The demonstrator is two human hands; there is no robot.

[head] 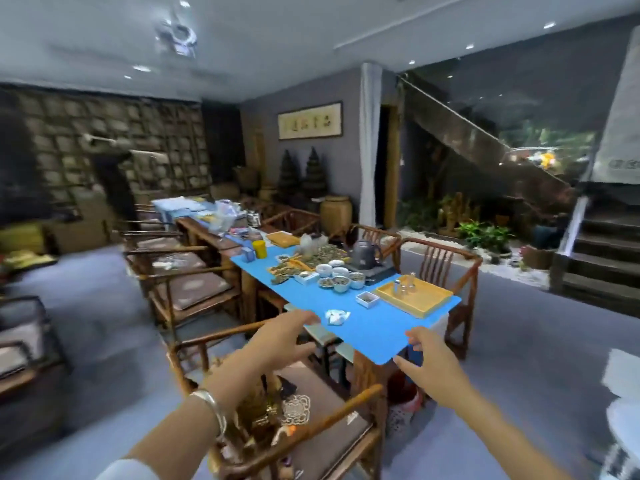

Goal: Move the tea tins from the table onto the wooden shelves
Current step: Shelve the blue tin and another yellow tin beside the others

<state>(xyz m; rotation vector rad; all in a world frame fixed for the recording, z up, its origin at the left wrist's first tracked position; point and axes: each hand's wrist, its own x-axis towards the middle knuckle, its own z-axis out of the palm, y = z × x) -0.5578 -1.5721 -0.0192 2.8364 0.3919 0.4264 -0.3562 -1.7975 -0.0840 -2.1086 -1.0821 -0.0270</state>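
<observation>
- Both hands, left hand (pixel 277 341) and right hand (pixel 427 358), reach toward the near end of the surface (pixel 381 327), fingers spread, empty.
- A yellow tin (pixel 259 248) stands far left on it.
- Approach step, I judge; next, reach the tin and grip it.

Framed calligraphy scroll (pixel 310 120) on far wall: characters too blurred to read; nothing else legible.

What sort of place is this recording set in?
Probably a tea house or tea shop: a long table set with tea bowls and a kettle, wooden armchairs alongside, framed calligraphy on the wall.
</observation>
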